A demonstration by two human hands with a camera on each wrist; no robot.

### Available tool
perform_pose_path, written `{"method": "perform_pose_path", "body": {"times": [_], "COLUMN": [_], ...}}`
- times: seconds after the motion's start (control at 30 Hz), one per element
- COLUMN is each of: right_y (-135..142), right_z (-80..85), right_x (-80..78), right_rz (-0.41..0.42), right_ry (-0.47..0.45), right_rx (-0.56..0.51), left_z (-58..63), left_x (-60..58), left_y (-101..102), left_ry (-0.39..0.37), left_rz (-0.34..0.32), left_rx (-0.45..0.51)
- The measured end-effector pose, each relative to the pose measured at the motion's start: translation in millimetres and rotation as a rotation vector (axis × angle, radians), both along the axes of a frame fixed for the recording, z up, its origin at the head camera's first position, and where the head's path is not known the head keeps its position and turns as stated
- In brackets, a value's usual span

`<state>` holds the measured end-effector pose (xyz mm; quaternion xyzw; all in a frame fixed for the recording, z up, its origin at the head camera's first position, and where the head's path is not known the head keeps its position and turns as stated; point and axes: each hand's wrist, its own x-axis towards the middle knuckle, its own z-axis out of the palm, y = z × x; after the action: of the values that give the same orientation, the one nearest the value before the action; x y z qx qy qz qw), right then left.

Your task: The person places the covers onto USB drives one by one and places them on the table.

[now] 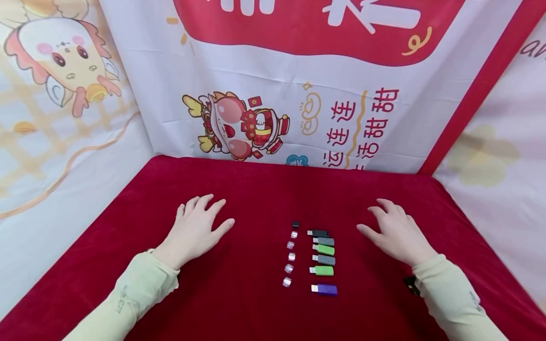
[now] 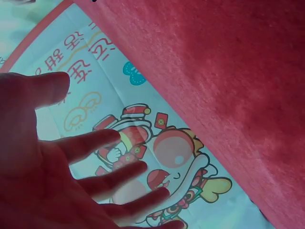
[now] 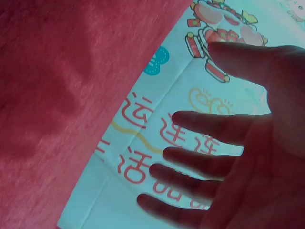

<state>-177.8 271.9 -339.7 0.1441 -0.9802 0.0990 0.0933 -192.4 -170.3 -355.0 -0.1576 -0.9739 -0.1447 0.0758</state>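
Observation:
My left hand [image 1: 194, 234] is over the left part of the red cloth, fingers spread and relaxed, holding nothing. On the other side my right hand [image 1: 396, 232] is likewise spread, its thumb toward the USB sticks. Those lie in a column with their metal plugs to the left: a black USB stick [image 1: 320, 233] at the far end, then grey [image 1: 326, 241], green [image 1: 326, 250], grey [image 1: 326, 260] and green [image 1: 324, 271], with a purple USB stick [image 1: 327, 289] nearest. Left of them runs a column of small caps: one black cap [image 1: 295, 224] and several clear caps [image 1: 291, 256].
Red cloth [image 1: 239, 303] covers the table. Printed white fabric [image 1: 162, 94] hangs behind it, and more hangs at the left [image 1: 85, 156] and right [image 1: 503, 156]. A dark object [image 1: 411, 285] shows at the right wrist, beside the sleeve.

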Motion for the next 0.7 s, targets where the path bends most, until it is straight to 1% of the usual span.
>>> {"method": "perform_pose_path", "body": {"times": [0.17, 0.37, 0.5, 0.6, 0.7], "right_y": [-8.2, -20.5, -25.5, -27.4, -29.2], "right_z": [-2.3, -1.2, 1.5, 1.4, -2.1], "right_x": [-7.6, -24.7, -36.4, -44.9, -50.9], "right_rz": [0.083, 0.163, 0.209, 0.247, 0.302], "right_ry": [0.055, 0.039, -0.011, -0.086, -0.143], "right_rx": [-0.009, -0.029, -0.05, -0.055, -0.047], "left_z": [-1.1, -0.6, 1.5, 1.7, -0.5], "left_x": [-1.0, -2.6, -2.8, -1.1, 1.1], "left_y": [7.7, 16.3, 23.3, 28.1, 32.0], "left_ry": [0.047, 0.041, 0.052, 0.053, 0.064], "left_rz": [-0.084, -0.126, -0.147, -0.159, -0.171], "left_rx": [0.01, 0.008, 0.001, -0.001, -0.004]}}
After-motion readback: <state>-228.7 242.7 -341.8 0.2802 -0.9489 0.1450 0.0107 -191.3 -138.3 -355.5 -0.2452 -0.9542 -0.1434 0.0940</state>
